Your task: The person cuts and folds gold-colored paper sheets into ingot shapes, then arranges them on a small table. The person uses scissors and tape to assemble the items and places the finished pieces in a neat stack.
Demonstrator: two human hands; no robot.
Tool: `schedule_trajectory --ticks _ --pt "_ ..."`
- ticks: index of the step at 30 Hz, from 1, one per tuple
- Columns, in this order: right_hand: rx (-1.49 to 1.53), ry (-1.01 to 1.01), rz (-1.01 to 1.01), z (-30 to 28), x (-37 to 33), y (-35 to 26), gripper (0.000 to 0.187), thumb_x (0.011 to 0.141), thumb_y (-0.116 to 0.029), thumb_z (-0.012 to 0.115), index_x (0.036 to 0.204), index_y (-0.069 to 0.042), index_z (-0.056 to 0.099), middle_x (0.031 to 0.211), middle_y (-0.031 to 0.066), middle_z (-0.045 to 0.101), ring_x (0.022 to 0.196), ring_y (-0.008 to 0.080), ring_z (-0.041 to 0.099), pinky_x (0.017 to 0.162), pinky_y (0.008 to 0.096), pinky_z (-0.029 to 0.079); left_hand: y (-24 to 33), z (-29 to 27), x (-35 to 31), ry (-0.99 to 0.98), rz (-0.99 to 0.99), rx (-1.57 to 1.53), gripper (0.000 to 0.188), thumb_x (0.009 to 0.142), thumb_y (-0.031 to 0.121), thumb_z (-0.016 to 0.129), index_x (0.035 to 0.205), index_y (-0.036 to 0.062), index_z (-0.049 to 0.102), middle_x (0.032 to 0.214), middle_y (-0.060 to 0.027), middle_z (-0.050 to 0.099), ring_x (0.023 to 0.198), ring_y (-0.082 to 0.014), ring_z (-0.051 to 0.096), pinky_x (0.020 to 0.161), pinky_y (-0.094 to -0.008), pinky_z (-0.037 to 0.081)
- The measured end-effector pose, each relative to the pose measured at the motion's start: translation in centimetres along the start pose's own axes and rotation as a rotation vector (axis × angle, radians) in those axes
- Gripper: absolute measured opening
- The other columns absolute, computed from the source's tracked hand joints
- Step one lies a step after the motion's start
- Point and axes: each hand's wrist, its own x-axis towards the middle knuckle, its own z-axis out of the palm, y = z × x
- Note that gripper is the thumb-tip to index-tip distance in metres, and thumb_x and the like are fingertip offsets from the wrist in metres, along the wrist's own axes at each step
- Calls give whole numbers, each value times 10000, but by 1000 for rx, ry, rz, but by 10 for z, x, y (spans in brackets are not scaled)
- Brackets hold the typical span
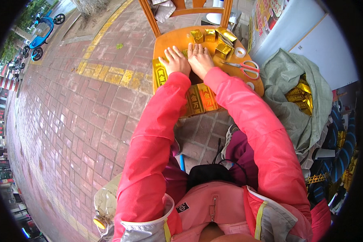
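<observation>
Both hands lie side by side on the seat of a wooden chair (185,35). My left hand (176,61) is flat with its fingers spread, pressing on gold foil paper (160,72) with printed characters. Next to it my right hand (200,59) also rests palm down, fingers stretched out; whatever lies under the palms is hidden. More gold and orange printed sheets (201,99) show between my forearms at the near edge of the seat. Beyond the hands stand several folded gold paper pieces (197,36). Scissors (248,69) with red handles lie right of my right hand.
A white tape roll (240,52) sits behind the scissors, and another white ring (250,85) lies nearer. To the right, a grey-green sack (284,72) holds gold folded pieces (301,97). A white panel (324,50) stands behind it. Brick paving (97,109) stretches left toward a blue scooter (42,34).
</observation>
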Motion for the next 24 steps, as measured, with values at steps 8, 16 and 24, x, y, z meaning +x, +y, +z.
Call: schedule_trajectory --ticks 8,16,24 --pt "44 -122 -46 -8 -3 0 495 951 -217 376 1429 -91 358 1455 112 412 1259 399 463 980 590 386 -2 -11 -3 -120 34 -43 531 972 247 326 1490 161 247 1543 -111 242 1418 -375 199 1074 -678 150" --pt "31 -188 14 -8 -2 -3 474 933 -172 401 1360 34 400 1396 236 437 1284 384 443 1036 526 365 -2 -10 -4 -113 19 -43 527 969 242 324 1490 193 255 1535 -158 238 1420 -374 194 1057 -699 138" --pt "-26 -85 111 0 -5 -6 446 921 -161 415 1294 78 468 1350 276 470 1291 388 434 1051 521 354 1 6 -3 77 -95 6 540 934 194 357 1406 -65 324 1472 -225 332 1400 -361 257 1111 -581 188"
